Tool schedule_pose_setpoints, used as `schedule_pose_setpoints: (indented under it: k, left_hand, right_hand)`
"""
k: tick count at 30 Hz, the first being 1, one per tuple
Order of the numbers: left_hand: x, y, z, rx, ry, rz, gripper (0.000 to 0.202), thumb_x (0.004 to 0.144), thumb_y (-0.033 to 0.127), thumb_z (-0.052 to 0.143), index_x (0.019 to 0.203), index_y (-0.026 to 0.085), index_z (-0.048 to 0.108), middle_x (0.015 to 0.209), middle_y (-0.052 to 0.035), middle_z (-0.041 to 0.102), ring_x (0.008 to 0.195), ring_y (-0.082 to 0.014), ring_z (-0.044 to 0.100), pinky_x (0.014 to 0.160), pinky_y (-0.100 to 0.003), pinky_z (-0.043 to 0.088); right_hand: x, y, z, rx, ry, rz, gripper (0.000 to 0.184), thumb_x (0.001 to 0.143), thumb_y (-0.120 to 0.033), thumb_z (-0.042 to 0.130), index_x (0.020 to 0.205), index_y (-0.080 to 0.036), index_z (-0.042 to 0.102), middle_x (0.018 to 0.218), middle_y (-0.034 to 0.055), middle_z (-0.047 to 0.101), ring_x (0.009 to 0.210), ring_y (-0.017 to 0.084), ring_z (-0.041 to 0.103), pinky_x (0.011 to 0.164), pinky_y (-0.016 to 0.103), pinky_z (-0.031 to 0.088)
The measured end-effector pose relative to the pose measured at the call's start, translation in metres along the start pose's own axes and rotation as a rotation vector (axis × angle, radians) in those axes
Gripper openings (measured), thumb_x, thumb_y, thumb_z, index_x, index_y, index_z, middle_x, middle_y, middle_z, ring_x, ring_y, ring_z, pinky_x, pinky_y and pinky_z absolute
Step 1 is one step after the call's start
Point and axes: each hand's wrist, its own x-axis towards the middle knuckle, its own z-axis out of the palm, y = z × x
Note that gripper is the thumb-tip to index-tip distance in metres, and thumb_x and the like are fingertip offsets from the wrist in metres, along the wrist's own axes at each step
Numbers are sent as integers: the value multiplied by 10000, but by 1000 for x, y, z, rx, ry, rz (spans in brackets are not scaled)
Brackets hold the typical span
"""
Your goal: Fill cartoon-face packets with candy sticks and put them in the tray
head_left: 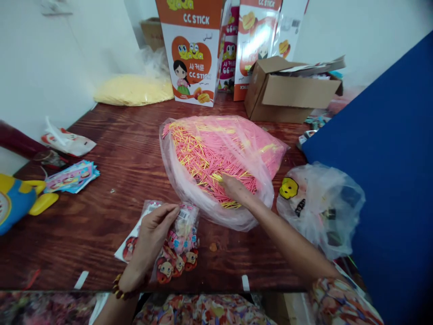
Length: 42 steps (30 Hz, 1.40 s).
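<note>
My left hand [156, 228], a beaded bracelet on its wrist, pinches the top edge of a small clear plastic packet [184, 228] with a barcode and pink-and-blue print. Under and beside it lie flat printed pieces [174, 265] with cartoon faces, at the table's near side. My right hand [233, 187] reaches into a large clear plastic bag [248, 221] filled with thin pink and yellow sticks [199, 158]. Its fingers are closed around a few yellow sticks [217, 177]; the fingertips are partly hidden among the pile.
Printed cartons [196, 58] and an open cardboard box [287, 95] stand at the back. A yellow-filled bag [133, 90] lies back left. On the left are a stack of cards [72, 177] and a blue-and-yellow toy [18, 203]. A crumpled plastic bag [321, 207] sits right, beside a blue panel [379, 158].
</note>
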Motion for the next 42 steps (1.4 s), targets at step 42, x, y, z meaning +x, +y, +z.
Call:
schedule_pose_setpoints:
  k: [42]
  left_hand:
    - [39,31,46,-247,-186,167,322,889,403,620,721,137,689,654,12,541,616,-97,436,582,-216,351]
  right_hand:
    - [-39,-114,-34,1664,446,-446,125,921,-354,593,975,-243,575,785,-36,676,863,172,723,980,416,518]
